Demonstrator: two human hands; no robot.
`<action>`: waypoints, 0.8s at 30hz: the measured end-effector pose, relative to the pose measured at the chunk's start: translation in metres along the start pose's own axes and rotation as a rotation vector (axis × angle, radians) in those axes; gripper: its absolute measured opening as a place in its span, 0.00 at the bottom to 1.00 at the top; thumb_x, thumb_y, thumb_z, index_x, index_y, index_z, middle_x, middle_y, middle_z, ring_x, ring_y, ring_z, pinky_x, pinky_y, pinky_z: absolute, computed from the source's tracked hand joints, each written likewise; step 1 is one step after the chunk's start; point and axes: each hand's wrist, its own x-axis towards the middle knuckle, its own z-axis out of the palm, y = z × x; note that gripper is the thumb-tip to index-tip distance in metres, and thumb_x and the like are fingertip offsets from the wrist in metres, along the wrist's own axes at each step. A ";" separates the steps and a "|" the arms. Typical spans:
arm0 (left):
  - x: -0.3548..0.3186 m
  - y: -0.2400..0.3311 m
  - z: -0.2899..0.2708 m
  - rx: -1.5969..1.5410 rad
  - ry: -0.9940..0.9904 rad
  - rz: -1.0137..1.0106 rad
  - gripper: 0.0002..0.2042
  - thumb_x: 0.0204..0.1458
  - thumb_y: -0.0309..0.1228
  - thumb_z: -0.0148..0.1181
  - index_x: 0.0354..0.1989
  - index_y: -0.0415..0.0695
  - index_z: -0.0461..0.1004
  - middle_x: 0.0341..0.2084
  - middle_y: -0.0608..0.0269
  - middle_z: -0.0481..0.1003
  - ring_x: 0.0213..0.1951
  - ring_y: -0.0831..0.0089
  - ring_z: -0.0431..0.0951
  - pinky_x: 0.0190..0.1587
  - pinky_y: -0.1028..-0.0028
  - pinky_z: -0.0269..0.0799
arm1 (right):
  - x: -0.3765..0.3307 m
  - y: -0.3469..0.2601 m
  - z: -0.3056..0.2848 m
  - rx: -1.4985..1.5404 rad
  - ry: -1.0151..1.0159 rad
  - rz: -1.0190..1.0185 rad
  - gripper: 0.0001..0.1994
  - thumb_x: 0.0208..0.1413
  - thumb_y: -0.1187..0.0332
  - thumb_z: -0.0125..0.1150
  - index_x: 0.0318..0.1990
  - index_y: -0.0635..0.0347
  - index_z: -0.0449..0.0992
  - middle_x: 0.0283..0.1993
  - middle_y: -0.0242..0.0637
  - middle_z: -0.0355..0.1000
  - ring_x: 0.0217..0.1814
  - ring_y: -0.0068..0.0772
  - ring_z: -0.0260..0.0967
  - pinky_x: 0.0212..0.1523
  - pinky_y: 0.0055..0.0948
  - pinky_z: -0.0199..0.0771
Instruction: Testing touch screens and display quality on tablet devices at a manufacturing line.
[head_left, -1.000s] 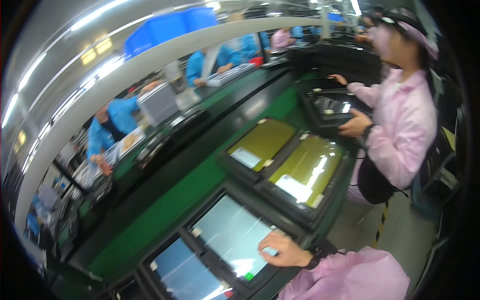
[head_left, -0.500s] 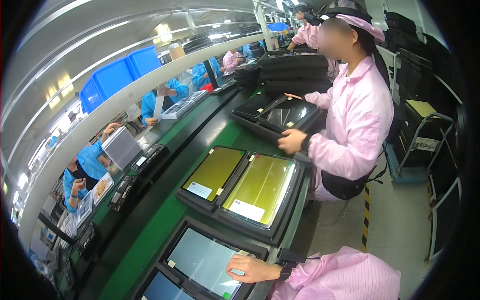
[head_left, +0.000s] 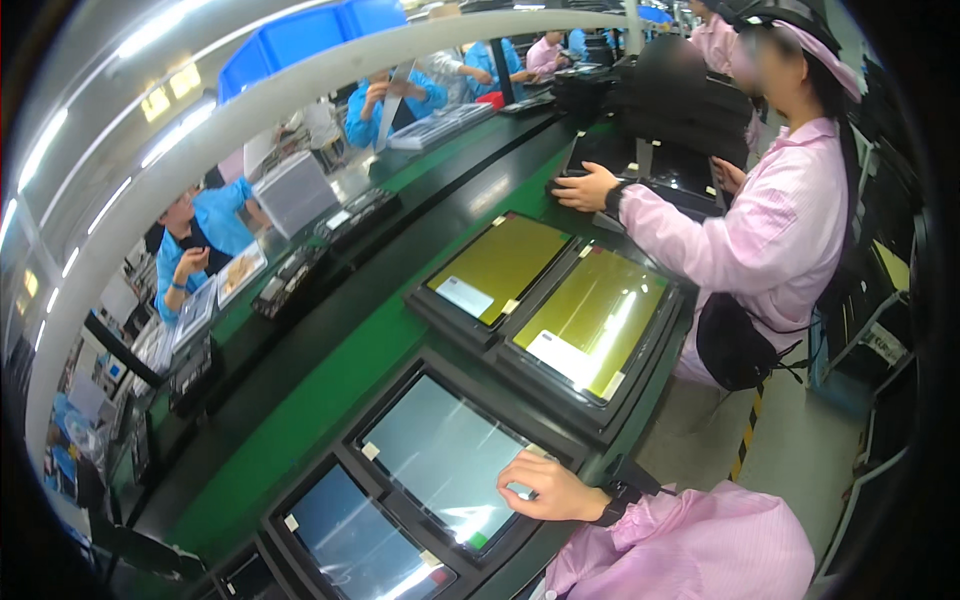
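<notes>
My right hand [head_left: 548, 487] comes in from the lower right in a pink sleeve, with a dark band at the wrist. Its fingers are curled, thumb and forefinger bent toward each other, over the right edge of a pale grey-blue screen panel [head_left: 430, 440]. A small tab lies by the fingers; whether they pinch anything is too small to tell. That panel lies in a black tray [head_left: 365, 430] beside a second, darker blue panel [head_left: 350, 535]. Small pale tabs sit at the panels' edges, and a green sticker marks a corner near my hand. My left hand is out of view.
Farther along the green-and-black bench [head_left: 330, 400], another black tray holds two yellow-filmed panels [head_left: 505, 270] with white labels. Beyond it, a pink-clad co-worker [head_left: 790, 210] handles a dark tray [head_left: 660, 175]. People in blue sit across the line. A blue bin [head_left: 300, 50] sits upper left.
The view has shifted, so the trays appear farther right and more of the darker blue panel shows. My right hand remains at the pale panel's edge. The co-worker's hands have moved around the dark tray.
</notes>
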 end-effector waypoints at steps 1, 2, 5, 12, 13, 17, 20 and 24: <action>-0.001 0.000 0.000 -0.029 -0.007 -0.022 0.06 0.54 0.24 0.53 0.37 0.35 0.72 0.30 0.55 0.74 0.32 0.68 0.73 0.38 0.73 0.69 | 0.001 -0.002 -0.002 0.002 0.005 0.006 0.05 0.46 0.77 0.60 0.32 0.61 0.74 0.32 0.35 0.72 0.35 0.35 0.68 0.38 0.29 0.70; 0.000 0.000 0.002 -0.064 -0.011 -0.037 0.06 0.54 0.24 0.53 0.38 0.35 0.72 0.30 0.55 0.74 0.32 0.68 0.73 0.38 0.73 0.69 | 0.004 -0.003 -0.002 0.001 0.016 0.005 0.05 0.46 0.77 0.60 0.32 0.61 0.74 0.32 0.35 0.72 0.35 0.35 0.68 0.37 0.28 0.70; 0.001 -0.004 -0.001 -0.046 -0.013 -0.047 0.06 0.54 0.23 0.53 0.37 0.35 0.72 0.30 0.55 0.73 0.32 0.69 0.73 0.37 0.73 0.69 | 0.004 -0.008 -0.001 -0.036 -0.021 0.000 0.04 0.46 0.77 0.60 0.31 0.62 0.73 0.31 0.36 0.72 0.34 0.36 0.68 0.35 0.29 0.69; 0.001 0.007 -0.003 0.021 -0.055 -0.049 0.06 0.54 0.23 0.54 0.38 0.35 0.71 0.32 0.56 0.72 0.33 0.67 0.72 0.39 0.72 0.70 | 0.002 -0.009 0.002 -0.089 0.023 0.031 0.05 0.43 0.78 0.62 0.30 0.62 0.74 0.30 0.32 0.73 0.32 0.30 0.68 0.33 0.24 0.69; 0.002 0.007 -0.003 0.011 -0.064 -0.066 0.06 0.54 0.22 0.54 0.38 0.35 0.71 0.33 0.56 0.72 0.33 0.67 0.72 0.40 0.72 0.70 | 0.002 -0.010 0.001 -0.093 0.033 0.031 0.06 0.43 0.78 0.62 0.30 0.62 0.74 0.30 0.32 0.73 0.32 0.30 0.68 0.33 0.24 0.69; 0.001 0.008 -0.003 0.011 -0.076 -0.075 0.06 0.54 0.23 0.54 0.38 0.35 0.71 0.34 0.57 0.72 0.35 0.68 0.72 0.40 0.72 0.69 | 0.003 -0.012 0.002 -0.092 0.027 0.041 0.06 0.42 0.79 0.62 0.30 0.62 0.74 0.30 0.32 0.73 0.31 0.31 0.68 0.33 0.24 0.69; 0.002 0.008 -0.003 0.015 -0.072 -0.069 0.05 0.54 0.23 0.54 0.38 0.36 0.71 0.33 0.58 0.71 0.34 0.69 0.71 0.40 0.73 0.68 | 0.002 -0.009 0.001 -0.087 -0.018 0.035 0.07 0.41 0.80 0.63 0.31 0.63 0.75 0.31 0.35 0.75 0.32 0.32 0.70 0.35 0.24 0.70; 0.003 -0.001 -0.002 0.027 -0.064 -0.052 0.06 0.55 0.23 0.54 0.39 0.36 0.71 0.33 0.58 0.71 0.34 0.70 0.70 0.39 0.73 0.67 | 0.003 -0.007 0.003 -0.079 -0.015 0.025 0.07 0.41 0.81 0.62 0.31 0.63 0.75 0.31 0.35 0.74 0.30 0.32 0.69 0.33 0.25 0.68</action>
